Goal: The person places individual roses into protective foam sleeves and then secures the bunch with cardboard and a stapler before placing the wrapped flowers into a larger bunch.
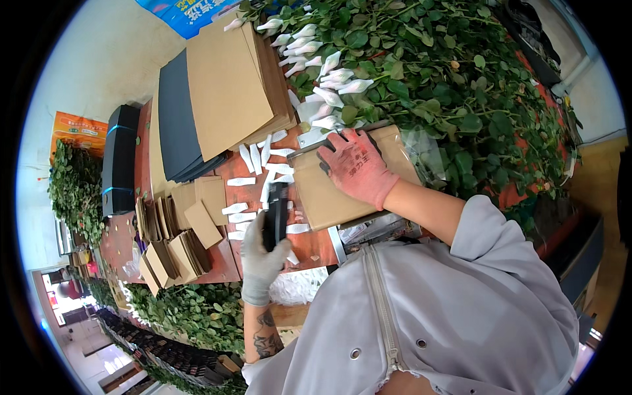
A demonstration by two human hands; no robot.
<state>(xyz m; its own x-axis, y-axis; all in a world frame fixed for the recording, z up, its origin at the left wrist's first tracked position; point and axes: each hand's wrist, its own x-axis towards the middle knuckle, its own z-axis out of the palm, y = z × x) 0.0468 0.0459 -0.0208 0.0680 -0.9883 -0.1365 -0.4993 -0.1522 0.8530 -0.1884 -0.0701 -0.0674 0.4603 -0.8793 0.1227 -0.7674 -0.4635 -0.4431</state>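
Observation:
My left hand (pixel 262 256), in a pale knitted glove, grips a black tool (pixel 275 217) that looks like a stapler, held upright over the red tabletop. In a pink glove with dark fingertips, my right hand (pixel 353 165) lies palm down with spread fingers on a brown paper sheet (pixel 321 197). That sheet lies in front of me on a flat, clear-film-covered stack, with a dark strip along its far edge. White mesh sleeves (pixel 241 181) are scattered between the two hands. Just beyond my right hand are flower heads in white mesh sleeves (pixel 326 101), with leafy stems.
Leafy stems (pixel 464 98) cover the table's right side. Large brown (pixel 227 84) and black sheets (pixel 177 113) are stacked at the upper left. Small brown cards (pixel 182 252) stand in bundles nearer me. A strapped black bundle (pixel 119 158) lies farther left. More greenery is below the table edge.

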